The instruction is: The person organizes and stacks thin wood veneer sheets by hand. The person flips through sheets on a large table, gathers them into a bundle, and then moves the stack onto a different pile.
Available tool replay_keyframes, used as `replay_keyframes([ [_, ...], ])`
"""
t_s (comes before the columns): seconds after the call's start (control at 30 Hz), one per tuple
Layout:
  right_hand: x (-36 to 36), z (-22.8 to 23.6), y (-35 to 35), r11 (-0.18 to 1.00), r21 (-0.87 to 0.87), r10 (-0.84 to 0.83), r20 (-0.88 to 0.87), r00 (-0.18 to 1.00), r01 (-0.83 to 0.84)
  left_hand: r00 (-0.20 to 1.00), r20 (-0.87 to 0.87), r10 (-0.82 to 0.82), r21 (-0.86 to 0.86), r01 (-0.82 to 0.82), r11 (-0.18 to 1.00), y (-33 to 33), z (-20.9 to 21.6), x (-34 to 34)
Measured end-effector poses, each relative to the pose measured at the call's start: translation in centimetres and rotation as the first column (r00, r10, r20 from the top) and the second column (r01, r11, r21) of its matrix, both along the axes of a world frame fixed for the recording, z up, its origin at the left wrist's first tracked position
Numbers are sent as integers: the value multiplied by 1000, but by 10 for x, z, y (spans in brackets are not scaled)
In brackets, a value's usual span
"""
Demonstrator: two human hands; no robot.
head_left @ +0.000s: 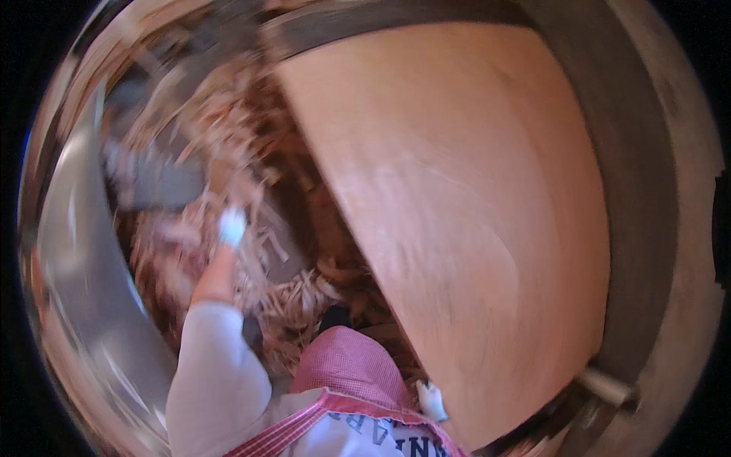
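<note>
My left arm reaches forward over a heap of wood strips and scraps (228,107). At its end is my left hand (231,226) in a white glove, smeared by motion, so its fingers do not show clearly. Down by my apron (346,365), my right hand (430,400), also white-gloved, is beside the near left edge of a large, pale wood sheet (449,190). Whether it grips that edge or only touches it, I cannot tell. The sheet lies at a slant across the middle and right; what is under it is hidden.
A long, shiny metal surface (84,236) runs along the left. A blurred grey block-like thing (164,181) is among the scraps. Dark floor (640,175) bends round the sheet's right side, and a metal bar end (608,387) sticks out near its lower right corner.
</note>
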State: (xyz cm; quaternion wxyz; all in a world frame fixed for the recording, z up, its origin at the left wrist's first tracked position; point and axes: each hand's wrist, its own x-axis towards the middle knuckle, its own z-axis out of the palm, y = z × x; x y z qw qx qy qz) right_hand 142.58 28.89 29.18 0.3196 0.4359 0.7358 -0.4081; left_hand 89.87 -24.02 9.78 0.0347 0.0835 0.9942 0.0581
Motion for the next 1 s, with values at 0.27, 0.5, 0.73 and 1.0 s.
replay_keyframes([
  [0.27, 10, 60, -2, 969, 146, -167, -214, 962, 201, 520, 585, -623, 235, 626, 743, 115, 9, 286],
  [0.5, 190, 78, 9, 834, 186, -489, -186, 852, 519, 609, 486, -626, 677, 190, 711, 274, 69, 276],
  [0.73, 431, 59, -21, 435, 330, -787, -313, 531, 838, 573, 702, -423, 464, 83, 882, 353, 132, 282],
  [1.0, 544, 293, 24, 20, -803, -554, -505, -662, 596, 70, 674, -735, 358, 840, 408, 530, 110, 515],
])
